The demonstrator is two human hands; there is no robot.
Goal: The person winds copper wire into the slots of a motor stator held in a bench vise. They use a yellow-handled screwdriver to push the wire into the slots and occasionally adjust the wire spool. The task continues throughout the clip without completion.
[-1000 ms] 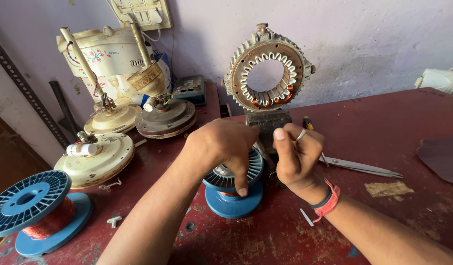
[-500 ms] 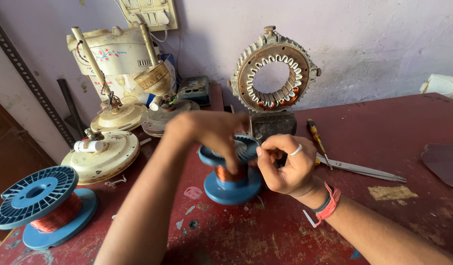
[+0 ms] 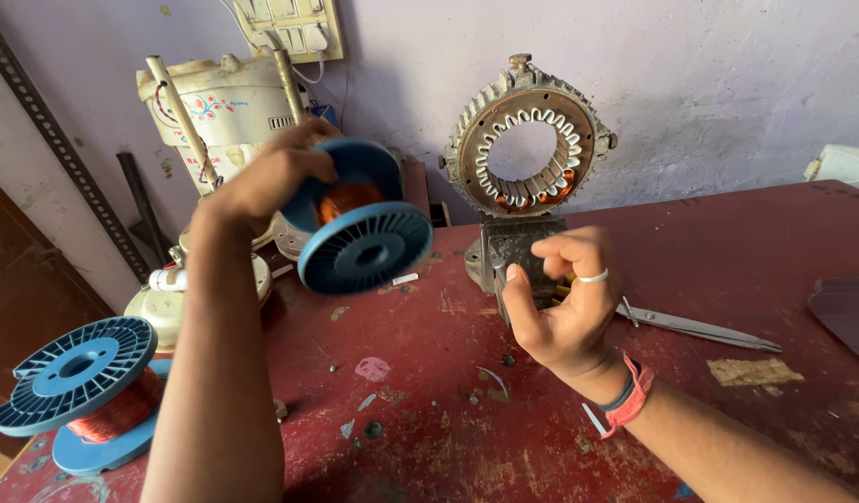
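Left hand (image 3: 266, 182) up in the air, grip clenched around the blue spool (image 3: 355, 219) of copper wire, lifting it clear above the red counter (image 3: 429, 410) and tilting it so one ribbed flange faces the camera. The spool looks well filled: a band of bright orange-copper winding shows between the two round blue flanges, and the plastic is clean and ribbed like a wheel. Right hand (image 3: 560, 312) hovers lower, just in front of the stator ring (image 3: 532, 149) standing upright on its small clamp, fingers curled and thumb pressed toward the forefinger; it may be pinching a strand of wire, but the strand is too fine to make out here, so whether that grip holds anything I cannot tell. To handle this well, I'd judge the spool wants to be held by its flange edges, not the winding, level enough that turns don't slip off the side, with any lead kept lightly taut and away from the scissors (image 3: 695, 324) lying just beside the right wrist. A second blue spool (image 3: 80, 387) sits at the counter's left edge, well apart.
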